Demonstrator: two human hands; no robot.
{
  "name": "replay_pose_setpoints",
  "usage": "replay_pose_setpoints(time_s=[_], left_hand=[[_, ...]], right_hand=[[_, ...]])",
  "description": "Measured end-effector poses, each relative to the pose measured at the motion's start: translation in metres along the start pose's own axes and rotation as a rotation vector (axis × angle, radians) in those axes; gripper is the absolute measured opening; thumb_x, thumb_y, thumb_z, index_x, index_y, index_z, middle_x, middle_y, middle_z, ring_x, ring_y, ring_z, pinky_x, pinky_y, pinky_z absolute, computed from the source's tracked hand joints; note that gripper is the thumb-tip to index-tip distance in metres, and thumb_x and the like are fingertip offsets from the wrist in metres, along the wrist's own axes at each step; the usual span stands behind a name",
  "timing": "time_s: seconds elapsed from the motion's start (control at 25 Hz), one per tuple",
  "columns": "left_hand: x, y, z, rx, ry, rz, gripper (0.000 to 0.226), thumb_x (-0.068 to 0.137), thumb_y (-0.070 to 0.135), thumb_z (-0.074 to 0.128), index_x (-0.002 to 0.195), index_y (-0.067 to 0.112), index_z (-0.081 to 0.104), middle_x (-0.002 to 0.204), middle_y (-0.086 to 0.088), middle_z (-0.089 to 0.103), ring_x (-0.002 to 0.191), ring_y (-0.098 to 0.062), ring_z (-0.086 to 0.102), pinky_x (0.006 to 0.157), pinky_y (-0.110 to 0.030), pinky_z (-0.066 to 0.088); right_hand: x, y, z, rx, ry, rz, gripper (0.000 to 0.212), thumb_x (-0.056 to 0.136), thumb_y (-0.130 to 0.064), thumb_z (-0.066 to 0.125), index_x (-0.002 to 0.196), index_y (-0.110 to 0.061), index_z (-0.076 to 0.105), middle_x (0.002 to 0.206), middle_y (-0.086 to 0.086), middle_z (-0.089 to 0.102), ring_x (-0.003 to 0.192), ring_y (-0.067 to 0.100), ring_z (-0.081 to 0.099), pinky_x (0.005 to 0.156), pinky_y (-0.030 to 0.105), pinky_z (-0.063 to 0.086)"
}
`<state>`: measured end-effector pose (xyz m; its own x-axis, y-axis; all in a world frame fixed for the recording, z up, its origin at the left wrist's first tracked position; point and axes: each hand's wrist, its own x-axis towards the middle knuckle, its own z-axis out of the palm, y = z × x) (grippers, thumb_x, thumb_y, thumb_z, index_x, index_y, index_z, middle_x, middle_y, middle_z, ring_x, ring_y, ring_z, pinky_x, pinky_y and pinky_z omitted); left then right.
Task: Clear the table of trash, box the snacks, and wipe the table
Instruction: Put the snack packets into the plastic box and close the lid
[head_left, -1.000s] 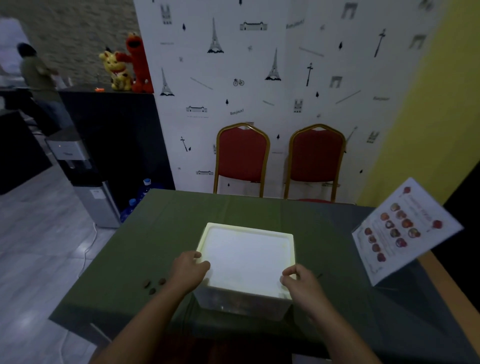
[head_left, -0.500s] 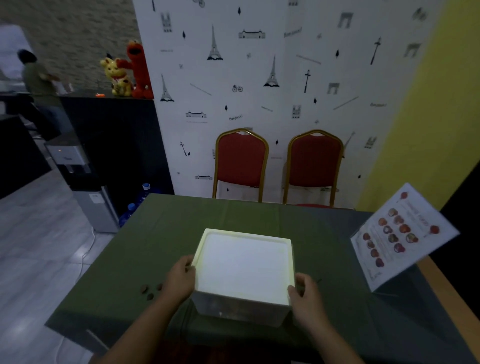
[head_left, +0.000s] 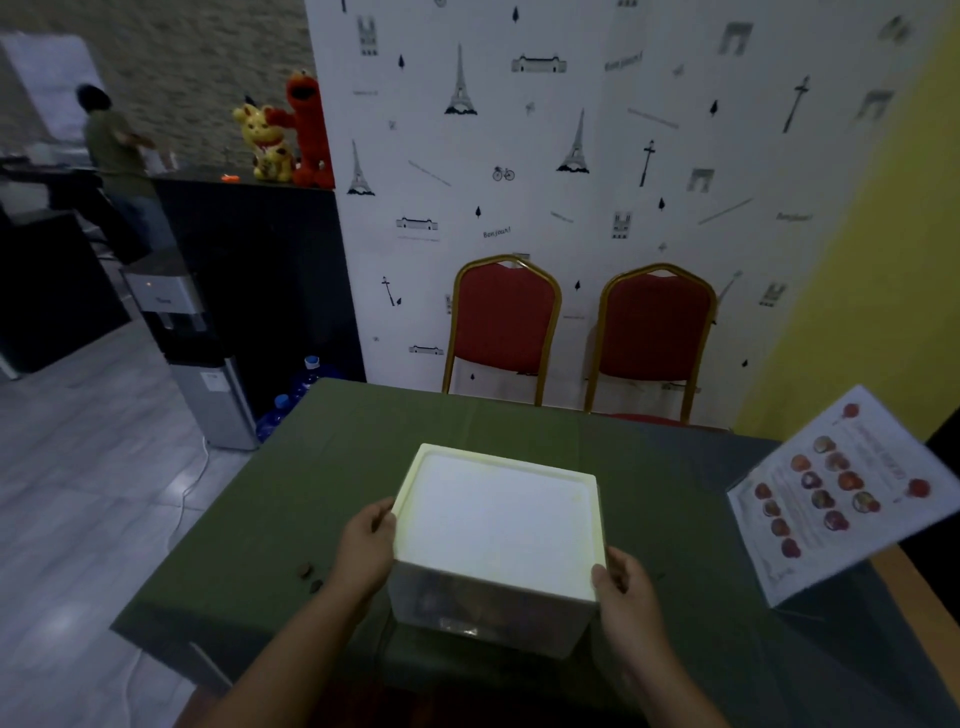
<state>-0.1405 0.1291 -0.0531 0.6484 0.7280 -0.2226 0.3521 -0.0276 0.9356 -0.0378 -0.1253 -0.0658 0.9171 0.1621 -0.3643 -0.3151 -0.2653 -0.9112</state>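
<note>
From where I'm standing it's just two bare forearms, no sleeves showing anywhere up to the edge of the view. The left hand (head_left: 363, 548) and right hand (head_left: 626, 597) have no gloves, no rings, no watch or bands at the wrists. Fingernails look short and plain, though it's dim in here.
</note>
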Motion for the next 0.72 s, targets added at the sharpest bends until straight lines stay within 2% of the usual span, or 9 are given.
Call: replay_pose_setpoints(time_s=[0.08, 0.12, 0.16, 0.2, 0.28, 0.44, 0.52, 0.6, 0.72], left_hand=[[0.006, 0.011, -0.011, -0.016, 0.041, 0.014, 0.033, 0.1, 0.015, 0.04, 0.129, 0.012, 0.054, 0.12, -0.013, 0.061, 0.102, -0.031, 0.059, 0.083, -0.047, 0.052], [0.012, 0.016, -0.018, -0.03, 0.06, 0.011, 0.032, 0.1, 0.017, 0.04, 0.129, 0.014, 0.054, 0.119, -0.012, 0.061, 0.101, -0.031, 0.059, 0.085, -0.049, 0.052], [0.022, 0.02, -0.026, -0.055, 0.078, 0.017, 0.032, 0.1, 0.017, 0.041, 0.13, 0.014, 0.054, 0.121, -0.011, 0.06, 0.099, -0.027, 0.057, 0.083, -0.046, 0.053], [0.033, 0.023, -0.034, -0.077, 0.095, 0.03, 0.033, 0.1, 0.016, 0.041, 0.131, 0.013, 0.053, 0.124, -0.008, 0.058, 0.098, -0.02, 0.054, 0.077, -0.036, 0.053], [0.064, 0.03, -0.053, -0.09, 0.127, 0.043, 0.035, 0.1, 0.014, 0.04, 0.133, 0.011, 0.051, 0.124, -0.006, 0.056, 0.094, -0.012, 0.051, 0.067, -0.021, 0.044], [0.124, 0.041, -0.087, -0.107, 0.15, 0.047, 0.035, 0.1, 0.013, 0.039, 0.134, 0.01, 0.049, 0.125, -0.008, 0.053, 0.097, -0.012, 0.049, 0.075, -0.025, 0.043], [0.162, 0.044, -0.109, -0.097, 0.162, 0.053, 0.036, 0.1, 0.013, 0.04, 0.135, 0.011, 0.048, 0.122, -0.003, 0.051, 0.094, -0.009, 0.049, 0.069, -0.021, 0.042], [0.2, 0.044, -0.128, -0.08, 0.153, 0.056, 0.035, 0.1, 0.014, 0.041, 0.134, 0.013, 0.049, 0.125, -0.004, 0.054, 0.088, -0.007, 0.052, 0.065, -0.02, 0.043], [0.249, 0.044, -0.147, -0.066, 0.13, 0.051, 0.034, 0.1, 0.014, 0.04, 0.133, 0.012, 0.05, 0.119, -0.005, 0.056, 0.085, -0.005, 0.053, 0.063, -0.02, 0.042]], right_hand=[[0.004, -0.013, 0.013, 0.003, -0.014, -0.042, 0.036, 0.098, -0.014, 0.047, 0.134, -0.017, 0.043, 0.123, 0.004, 0.053, 0.103, 0.019, 0.051, 0.066, 0.03, 0.046], [0.008, -0.021, 0.022, 0.007, -0.022, -0.061, 0.037, 0.098, -0.014, 0.047, 0.134, -0.018, 0.043, 0.121, 0.003, 0.053, 0.103, 0.019, 0.051, 0.063, 0.027, 0.045], [0.013, -0.03, 0.033, 0.004, -0.03, -0.088, 0.037, 0.098, -0.014, 0.048, 0.134, -0.019, 0.043, 0.122, 0.003, 0.053, 0.103, 0.018, 0.052, 0.063, 0.026, 0.045], [0.019, -0.038, 0.044, -0.002, -0.037, -0.118, 0.038, 0.097, -0.015, 0.049, 0.135, -0.019, 0.043, 0.122, 0.003, 0.053, 0.102, 0.018, 0.052, 0.063, 0.025, 0.045], [0.036, -0.055, 0.074, -0.022, -0.066, -0.163, 0.039, 0.097, -0.015, 0.049, 0.135, -0.017, 0.042, 0.119, 0.002, 0.053, 0.101, 0.017, 0.052, 0.066, 0.025, 0.046], [0.068, -0.084, 0.136, -0.026, -0.094, -0.182, 0.04, 0.097, -0.015, 0.049, 0.136, -0.018, 0.042, 0.123, 0.003, 0.053, 0.111, 0.021, 0.053, 0.089, 0.039, 0.05], [0.088, -0.099, 0.173, -0.04, -0.103, -0.186, 0.039, 0.097, -0.015, 0.049, 0.135, -0.018, 0.042, 0.125, 0.003, 0.054, 0.113, 0.023, 0.053, 0.095, 0.046, 0.049], [0.106, -0.11, 0.206, -0.049, -0.108, -0.173, 0.039, 0.097, -0.016, 0.049, 0.135, -0.019, 0.043, 0.124, 0.003, 0.054, 0.112, 0.024, 0.054, 0.095, 0.051, 0.049], [0.132, -0.119, 0.249, -0.053, -0.098, -0.149, 0.039, 0.097, -0.017, 0.049, 0.136, -0.02, 0.042, 0.126, 0.005, 0.055, 0.109, 0.023, 0.054, 0.093, 0.048, 0.05]])
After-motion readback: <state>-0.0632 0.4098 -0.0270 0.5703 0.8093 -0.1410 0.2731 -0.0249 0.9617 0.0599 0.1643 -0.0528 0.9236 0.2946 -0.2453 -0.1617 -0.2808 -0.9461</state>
